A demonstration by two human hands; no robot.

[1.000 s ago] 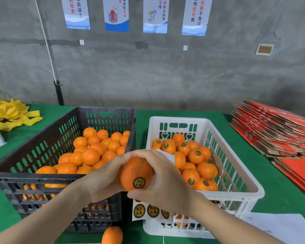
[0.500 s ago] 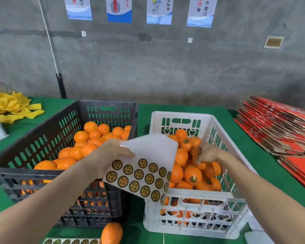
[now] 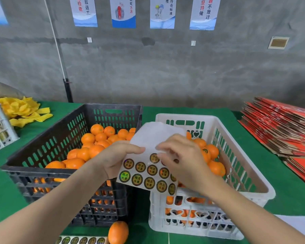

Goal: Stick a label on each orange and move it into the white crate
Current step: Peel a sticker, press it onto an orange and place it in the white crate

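Red carton stack (image 3: 278,127), yellow strips (image 3: 25,111)

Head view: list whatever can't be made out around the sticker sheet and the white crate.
Right hand: its blurred fingertips cover part of the sticker sheet, so whether a label is peeled cannot be told.
Sticker sheet, right columns: hidden under that hand.
White crate: the sheet and the hand hide many oranges, so no count.
Second label strip: cut off by the bottom edge.

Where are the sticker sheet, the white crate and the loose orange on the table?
sticker sheet (image 3: 149,170): head view, on a label mid-sheet.
white crate (image 3: 183,117): head view, on its far rim.
loose orange (image 3: 118,232): head view, middle of its peel.
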